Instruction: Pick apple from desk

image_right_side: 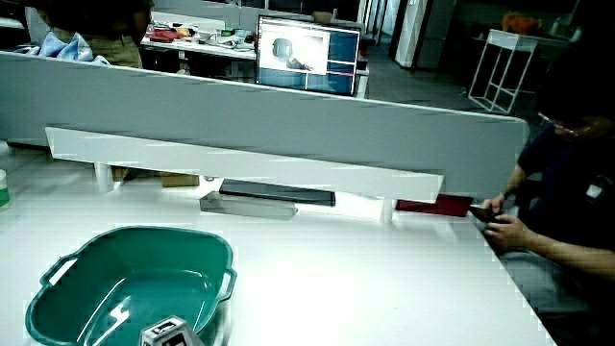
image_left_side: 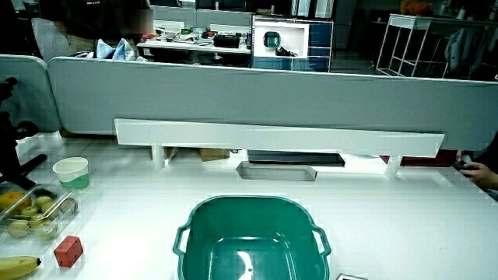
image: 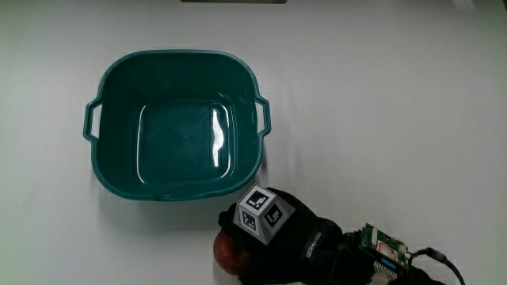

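A hand in a black glove (image: 285, 237), with a small white cube printed in black patterns (image: 263, 214) on its back, rests on the white table (image: 396, 119) close to the person's edge. Its curled fingers (image: 231, 222) wrap over a round red apple (image: 228, 253), which lies on the table directly under the hand; only a part of the fruit shows past the glove, and the lower part of both is cut off by the main view's edge, so it is not clear whether the apple still touches the table. A small green circuit board with wires (image: 384, 247) sits on the forearm. Just beside the hand, farther from the person, stands a teal plastic basin with two side handles (image: 119, 87), with nothing inside it. In a side view only the patterned cube (image_right_side: 165, 333) peeks in at the basin's (image_right_side: 58, 288) rim; the hand and apple are out of sight in both side views. In a side view, well apart from the basin (image_left_side: 233, 210), sit a pale paper cup (image_left_side: 71, 171), a clear tray of fruit (image_left_side: 31, 211), a small red block (image_left_side: 68, 250) and a banana (image_left_side: 17, 265), partly cut off.
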`<state>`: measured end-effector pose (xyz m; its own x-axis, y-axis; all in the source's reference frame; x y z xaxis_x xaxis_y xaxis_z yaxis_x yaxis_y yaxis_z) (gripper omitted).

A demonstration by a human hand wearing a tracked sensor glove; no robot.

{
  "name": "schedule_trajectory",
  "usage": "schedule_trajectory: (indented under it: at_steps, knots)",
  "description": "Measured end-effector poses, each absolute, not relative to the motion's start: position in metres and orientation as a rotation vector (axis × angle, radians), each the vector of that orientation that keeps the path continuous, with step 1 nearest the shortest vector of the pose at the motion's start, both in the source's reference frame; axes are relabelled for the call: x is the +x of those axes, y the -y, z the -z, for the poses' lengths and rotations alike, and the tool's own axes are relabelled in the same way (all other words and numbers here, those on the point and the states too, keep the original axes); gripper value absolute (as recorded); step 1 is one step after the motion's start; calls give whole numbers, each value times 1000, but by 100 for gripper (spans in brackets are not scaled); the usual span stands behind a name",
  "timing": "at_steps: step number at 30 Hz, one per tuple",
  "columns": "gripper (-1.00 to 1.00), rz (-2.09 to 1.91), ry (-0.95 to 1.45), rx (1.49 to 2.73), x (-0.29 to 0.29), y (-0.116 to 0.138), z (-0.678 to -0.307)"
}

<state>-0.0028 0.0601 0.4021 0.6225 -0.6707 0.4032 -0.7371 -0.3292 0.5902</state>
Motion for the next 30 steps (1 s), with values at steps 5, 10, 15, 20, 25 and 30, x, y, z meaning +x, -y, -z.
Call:
schedule_trajectory:
  at_steps: [5,10,15,20,25,30]
  knots:
    - [100,-112,1130,2117,-4,-63,-401]
    - [100,-141,1165,2110,-5,-65,-399]
    - [100,-182,1184,2137,-4,-63,-386]
    - [100,-235,1221,2157,-3,-59,-367]
    - [100,-271,1240,2199,-5,-47,-345]
    - [100,-280,1239,2205,-7,-34,-330]
